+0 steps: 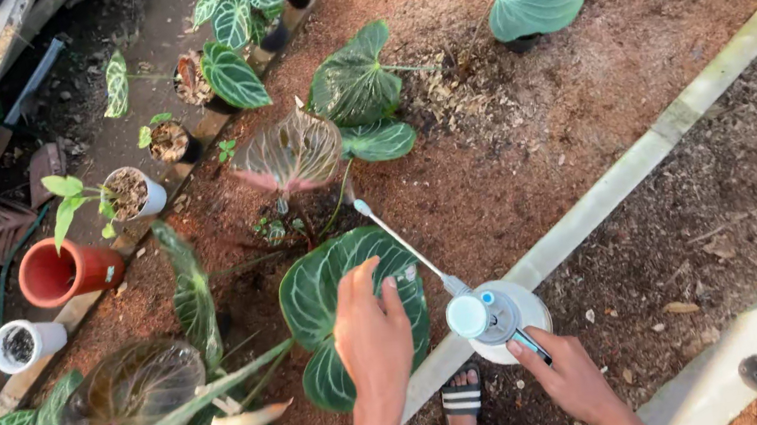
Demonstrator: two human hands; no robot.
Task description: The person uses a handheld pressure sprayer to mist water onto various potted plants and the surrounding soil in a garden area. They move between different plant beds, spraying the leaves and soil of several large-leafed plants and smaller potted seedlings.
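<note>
Fingers of right hand [571, 376] grip sprayer [499, 316]; open left hand [374, 333] rests on leaf [311, 297].

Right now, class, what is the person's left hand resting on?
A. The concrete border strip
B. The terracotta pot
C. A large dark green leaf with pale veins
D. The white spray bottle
C: the left hand lies flat on the large veined leaf, while the right hand grips the white spray bottle, its long nozzle pointing toward the plants.

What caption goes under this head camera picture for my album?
Left hand resting on a big veined green leaf while the right hand holds a white pump sprayer, wand aimed at the plants.
</note>
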